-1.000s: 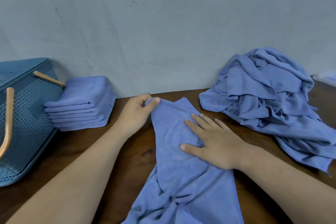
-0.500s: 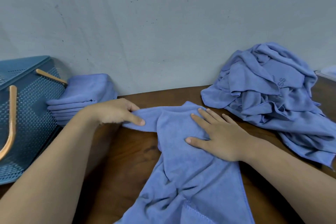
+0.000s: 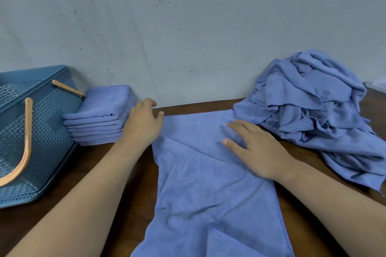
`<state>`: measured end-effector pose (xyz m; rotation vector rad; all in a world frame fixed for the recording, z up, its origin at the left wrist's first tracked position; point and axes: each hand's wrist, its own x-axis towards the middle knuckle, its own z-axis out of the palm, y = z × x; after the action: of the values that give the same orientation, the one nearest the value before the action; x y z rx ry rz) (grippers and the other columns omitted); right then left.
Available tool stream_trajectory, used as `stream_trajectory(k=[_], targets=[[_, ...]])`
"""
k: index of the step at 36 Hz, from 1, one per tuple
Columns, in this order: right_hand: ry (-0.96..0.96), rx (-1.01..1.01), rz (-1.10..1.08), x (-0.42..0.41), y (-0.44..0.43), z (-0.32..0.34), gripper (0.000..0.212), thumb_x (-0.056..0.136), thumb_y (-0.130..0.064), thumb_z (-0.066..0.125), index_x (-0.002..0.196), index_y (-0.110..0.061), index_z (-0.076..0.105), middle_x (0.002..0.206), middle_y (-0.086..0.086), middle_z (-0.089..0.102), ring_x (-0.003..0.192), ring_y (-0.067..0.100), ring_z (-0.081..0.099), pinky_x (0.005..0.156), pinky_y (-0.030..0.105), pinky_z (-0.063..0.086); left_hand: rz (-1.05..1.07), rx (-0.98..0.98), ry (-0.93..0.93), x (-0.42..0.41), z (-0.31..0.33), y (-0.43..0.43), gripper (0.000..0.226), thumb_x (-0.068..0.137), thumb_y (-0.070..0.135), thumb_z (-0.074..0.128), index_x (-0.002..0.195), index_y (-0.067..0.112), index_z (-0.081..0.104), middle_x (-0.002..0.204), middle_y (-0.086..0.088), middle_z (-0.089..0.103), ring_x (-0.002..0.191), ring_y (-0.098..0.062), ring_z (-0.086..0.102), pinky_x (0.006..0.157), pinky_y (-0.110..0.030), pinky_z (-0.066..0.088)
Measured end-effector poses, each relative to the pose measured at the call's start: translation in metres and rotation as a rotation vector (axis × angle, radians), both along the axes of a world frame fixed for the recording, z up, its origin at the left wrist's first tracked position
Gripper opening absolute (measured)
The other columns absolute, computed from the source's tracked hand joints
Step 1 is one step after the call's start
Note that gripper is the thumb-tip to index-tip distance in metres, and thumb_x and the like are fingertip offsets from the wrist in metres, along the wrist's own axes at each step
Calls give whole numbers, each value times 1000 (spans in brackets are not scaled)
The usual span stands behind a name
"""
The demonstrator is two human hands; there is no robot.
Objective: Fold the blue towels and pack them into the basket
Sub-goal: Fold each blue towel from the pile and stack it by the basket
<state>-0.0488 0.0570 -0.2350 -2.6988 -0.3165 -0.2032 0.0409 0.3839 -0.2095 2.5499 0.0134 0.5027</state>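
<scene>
Basket (image 3: 48,131) sitting far left, folded stack (image 3: 100,119) lying just beside it. Left hand (image 3: 142,125), fingers loosely apart, sitting at the corner of the towel (image 3: 208,183) lying across centre frame. Right hand (image 3: 257,152) pressing it flat, fingers splayed. Unfolded pile (image 3: 313,110) lying right

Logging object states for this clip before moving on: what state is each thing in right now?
Spread towel: unfolded, laid mostly flat, near corner turned over.
Folded stack: folded, piled beside the basket, not packed.
Crumpled pile: unfolded, heaped at the right.
Basket: handles down, inside mostly out of view.
Left hand: open, fingers spread at the towel's far left corner.
Right hand: open, flat on the towel.
</scene>
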Motion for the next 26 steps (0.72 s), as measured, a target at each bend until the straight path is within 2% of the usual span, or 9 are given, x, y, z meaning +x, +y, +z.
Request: stream_trajectory(k=[3,5,8,10,13,15,20,23,26], targets=[[1,-38,-27,0,0,3,72,95,-82,28,151,-40,47,159,-19,43,148,7,37,121,40,30,-129,41,53,-21,-3,-14,38,95,54,47,118,29,63,117,2,67,113,-25,62,95,-50,54],[44,-102,14,0,0,3,77,94,-84,27,156,-41,42,167,-17,33,154,6,26,125,42,23,-202,92,185,-37,-14,-22,49,99,64,41,131,32,60,136,5,63,128,-22,56,109,-48,47],[121,-151,50,3,1,4,82,94,-85,25,163,-42,28,174,-17,15,160,4,10,130,45,12,-261,270,309,-52,-25,-20,66,105,70,29,160,34,36,170,10,31,157,-16,25,128,-47,21],[157,-164,61,7,3,5,81,95,-84,24,165,-42,21,175,-17,7,161,4,3,130,45,6,-244,298,366,-50,-26,-11,71,104,74,21,165,38,24,175,14,14,162,-13,9,131,-51,8],[146,-184,73,21,10,8,77,99,-79,24,166,-41,21,176,-15,6,162,6,2,131,42,4,-190,283,383,-36,-27,2,73,104,74,19,167,39,19,176,15,6,163,-11,1,131,-49,3],[99,-164,66,36,13,7,72,102,-75,27,165,-39,29,175,-13,15,161,9,10,129,40,10,-192,261,360,-29,-30,6,72,105,72,22,167,37,22,176,13,11,163,-13,4,132,-48,7],[-108,14,20,54,12,-2,56,106,-66,34,140,-30,60,148,-13,57,135,16,52,109,44,45,-155,86,123,-23,-31,14,56,110,53,37,154,20,48,154,-2,54,138,-24,53,112,-43,44],[-260,93,57,39,7,-2,33,108,-53,43,116,-35,69,112,-23,61,105,9,54,94,43,48,-161,72,-25,-33,-28,12,41,110,50,38,137,26,58,133,5,65,121,-20,60,99,-47,52],[-284,212,146,15,1,0,18,104,-42,57,106,-35,73,106,-24,64,97,4,52,95,39,48,-161,-17,-101,-54,-25,7,25,109,47,43,115,32,62,112,13,64,106,-12,59,89,-42,53]])
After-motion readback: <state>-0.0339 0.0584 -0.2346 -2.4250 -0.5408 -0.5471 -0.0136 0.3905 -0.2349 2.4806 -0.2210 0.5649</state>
